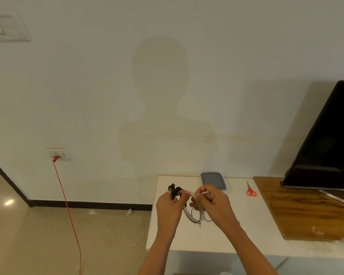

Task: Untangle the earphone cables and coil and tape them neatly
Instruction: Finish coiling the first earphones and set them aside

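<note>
above the left half of the white desk (246, 225), both hands are held up close together, well clear of its surface. a small black bundle of earphone cable (174, 189) is pinched in the curled fingers of the left hand (168, 205), and the bundle sticks out above the fingertips. a pale strip of tape (194, 218) is gripped at its upper end between the thumb and bent fingers of the right hand (213, 201). from there the strip hangs down in a loop between the two hands and rises again toward the left palm. a loose length of thin black cable is seen dangling beside the loop, with a small plug at its lowest point; how the rest of it runs behind the hands cannot be told.

near the far edge of the desk a grey lid (213, 180) is laid flat, and red-handled scissors (251, 191) are placed to its right, well apart from the hands. a wooden board (306, 211) is set at the right end, with a dark television (322, 145) standing on it. on the wall to the left, a red cord (68, 205) is plugged into a socket (58, 153) and is let down to the floor.
</note>
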A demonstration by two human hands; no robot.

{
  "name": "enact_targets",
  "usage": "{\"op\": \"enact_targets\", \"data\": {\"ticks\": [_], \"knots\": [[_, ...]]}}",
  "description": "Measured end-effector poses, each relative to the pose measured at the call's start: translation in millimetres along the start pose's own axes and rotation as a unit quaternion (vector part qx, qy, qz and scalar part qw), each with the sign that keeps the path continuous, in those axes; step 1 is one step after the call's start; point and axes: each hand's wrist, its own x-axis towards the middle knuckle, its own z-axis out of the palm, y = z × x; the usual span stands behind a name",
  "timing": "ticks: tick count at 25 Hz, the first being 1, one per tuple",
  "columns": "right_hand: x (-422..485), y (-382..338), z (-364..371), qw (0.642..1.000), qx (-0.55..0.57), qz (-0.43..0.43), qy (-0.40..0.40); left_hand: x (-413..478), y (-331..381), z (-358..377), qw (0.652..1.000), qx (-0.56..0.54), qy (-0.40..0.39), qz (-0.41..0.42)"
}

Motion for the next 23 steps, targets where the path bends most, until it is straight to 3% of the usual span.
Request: {"op": "enact_targets", "data": {"ticks": [5, 7, 17, 23], "knots": [[-3, 4, 2, 0.993, -0.114, -0.04, 0.008, -3, -6, -3, 0.987, 0.112, -0.059, 0.099], [-5, 3, 2, 0.993, -0.108, -0.048, -0.004, -2, -4, -4, 0.983, 0.128, -0.058, 0.12], [-8, -1, 1, 0.986, -0.149, -0.073, -0.011, -1, 4, -2, 0.974, 0.166, -0.055, 0.143], [-6, 2, 4, 0.984, -0.165, -0.066, -0.016, -1, -2, 2, 0.944, 0.261, -0.043, 0.199]]}}
